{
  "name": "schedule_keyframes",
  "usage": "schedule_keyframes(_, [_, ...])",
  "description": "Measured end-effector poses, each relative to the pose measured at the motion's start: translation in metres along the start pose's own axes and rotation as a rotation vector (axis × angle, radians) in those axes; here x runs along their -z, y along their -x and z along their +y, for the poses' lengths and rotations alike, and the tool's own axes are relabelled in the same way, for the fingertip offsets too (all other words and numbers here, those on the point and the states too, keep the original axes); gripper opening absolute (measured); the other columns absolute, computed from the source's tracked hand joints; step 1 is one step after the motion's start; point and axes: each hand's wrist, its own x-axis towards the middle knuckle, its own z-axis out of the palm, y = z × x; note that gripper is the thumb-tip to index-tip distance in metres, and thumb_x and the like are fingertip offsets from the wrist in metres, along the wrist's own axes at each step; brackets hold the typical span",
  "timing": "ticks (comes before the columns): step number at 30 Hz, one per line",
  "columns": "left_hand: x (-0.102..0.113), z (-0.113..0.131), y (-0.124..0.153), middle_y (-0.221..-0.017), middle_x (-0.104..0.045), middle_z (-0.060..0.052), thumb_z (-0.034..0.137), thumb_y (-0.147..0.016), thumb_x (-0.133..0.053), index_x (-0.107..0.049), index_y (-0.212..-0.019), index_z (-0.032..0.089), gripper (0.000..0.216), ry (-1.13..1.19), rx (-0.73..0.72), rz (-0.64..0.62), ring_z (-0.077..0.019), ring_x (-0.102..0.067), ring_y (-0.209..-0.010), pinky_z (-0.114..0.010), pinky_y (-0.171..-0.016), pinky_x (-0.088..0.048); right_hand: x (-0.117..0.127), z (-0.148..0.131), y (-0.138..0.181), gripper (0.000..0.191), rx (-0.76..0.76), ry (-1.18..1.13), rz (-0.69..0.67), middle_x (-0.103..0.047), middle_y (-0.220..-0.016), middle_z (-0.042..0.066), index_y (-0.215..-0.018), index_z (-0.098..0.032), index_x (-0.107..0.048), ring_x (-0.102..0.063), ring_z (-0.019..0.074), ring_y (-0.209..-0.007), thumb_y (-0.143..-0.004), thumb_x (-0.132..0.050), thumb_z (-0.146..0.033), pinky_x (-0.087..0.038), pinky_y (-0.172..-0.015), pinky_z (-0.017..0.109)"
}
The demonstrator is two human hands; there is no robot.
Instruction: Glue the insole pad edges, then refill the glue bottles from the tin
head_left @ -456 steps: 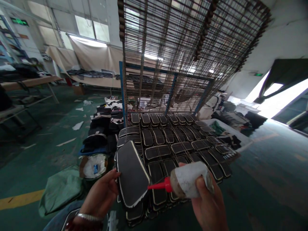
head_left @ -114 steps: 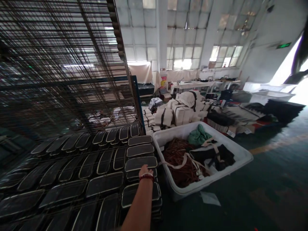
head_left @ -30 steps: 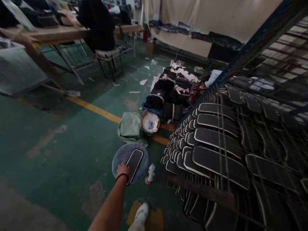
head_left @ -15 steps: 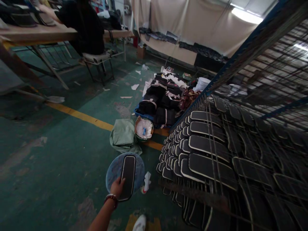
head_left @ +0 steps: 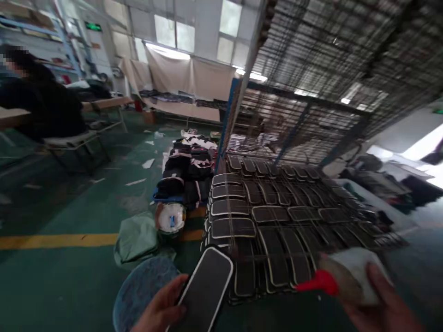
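Head view; positions given from the wire rack (head_left: 332,60).

One dark rounded panel (head_left: 207,286), pale band along its edge: held in front of the rack's near left corner, tilted, upper end leaning right. Left hand (head_left: 159,311): thumb and fingers clamped on the panel's left edge.

One squeeze bottle (head_left: 358,272), pale wrapping, with red nozzle (head_left: 321,282): held in front of the rack's near right part, lying nearly level. Right hand (head_left: 384,295), blurred: closed around the bottle body. Nozzle directed left, its tip apart from the held panel.

Dark panels with pale edges (head_left: 233,228), many: set out in rows on the rack's lower tiers, stacked in layers at its left side. Upper wire shelves: raised at a slant above the rack's lower part. Blue post (head_left: 228,120): at the rack's back left corner.

Left of the rack, on the floor: black bundles (head_left: 178,163) with pale ties; round container (head_left: 176,212) holding a small blue item (head_left: 172,222); green cloth (head_left: 136,237); nearest, a round blue-grey surface (head_left: 145,290).

Far left of the rack: seated person (head_left: 44,101) in dark clothing, on a stool (head_left: 71,140).

Behind the rack: beige drape (head_left: 173,76) along the wall.
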Motion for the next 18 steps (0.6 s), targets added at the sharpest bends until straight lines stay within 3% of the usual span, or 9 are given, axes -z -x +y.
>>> schedule_keyframes(2, [-0.04, 0.021, 0.009, -0.123, -0.066, -0.005, 0.017, -0.063, -0.072, -0.065, -0.112, 0.025, 0.05, -0.086, 0.029, -0.202, -0.0308, -0.056, -0.116, -0.043, -0.102, -0.042, -0.008, -0.023, 0.007, 0.035, 0.055, -0.049, -0.009, -0.07, -0.103, 0.004, -0.112, -0.033, -0.061, -0.067, 0.0287, -0.09, -0.08, -0.072, -0.042, -0.062, -0.064, 0.039])
schedule_keyframes(6, [-0.104, 0.05, 0.027, -0.129, -0.062, -0.002, 0.014, -0.07, -0.065, -0.06, -0.121, 0.03, 0.054, -0.247, 0.1, -0.447, -0.0299, -0.054, -0.12, -0.044, -0.102, -0.041, -0.029, -0.074, 0.021, 0.036, 0.203, 0.047, -0.294, -0.071, -0.102, 0.008, -0.109, -0.025, -0.062, -0.065, 0.0325, -0.095, -0.081, -0.071, -0.045, -0.06, -0.073, 0.043])
schedule_keyframes(10, [-0.158, 0.064, 0.044, -0.124, -0.065, -0.004, 0.016, -0.071, -0.062, -0.06, -0.122, 0.029, 0.053, -0.399, 0.12, -0.569, -0.0315, -0.059, -0.114, -0.045, -0.098, -0.045, -0.016, -0.12, 0.038, 0.038, 0.357, 0.126, -0.493, -0.07, -0.102, 0.008, -0.11, -0.024, -0.061, -0.064, 0.0319, -0.099, -0.078, -0.076, -0.039, -0.056, -0.079, 0.042])
schedule_keyframes(14, [-0.207, 0.069, 0.057, -0.114, -0.07, -0.003, 0.018, -0.069, -0.059, -0.063, -0.118, 0.027, 0.05, -0.533, 0.152, -0.641, -0.0316, -0.063, -0.105, -0.045, -0.091, -0.049, 0.013, -0.149, 0.051, 0.039, 0.415, 0.189, -0.541, -0.07, -0.099, 0.008, -0.109, -0.024, -0.061, -0.063, 0.0316, -0.099, -0.077, -0.077, -0.039, -0.056, -0.077, 0.041])
schedule_keyframes(18, [-0.243, 0.07, 0.066, -0.111, -0.071, 0.0, 0.02, -0.066, -0.057, -0.065, -0.113, 0.03, 0.049, -0.639, 0.181, -0.645, -0.0309, -0.064, -0.104, -0.043, -0.09, -0.05, 0.037, -0.163, 0.058, 0.037, 0.412, 0.189, -0.561, -0.07, -0.096, 0.009, -0.106, -0.023, -0.062, -0.065, 0.0315, -0.095, -0.077, -0.076, -0.04, -0.056, -0.075, 0.042])
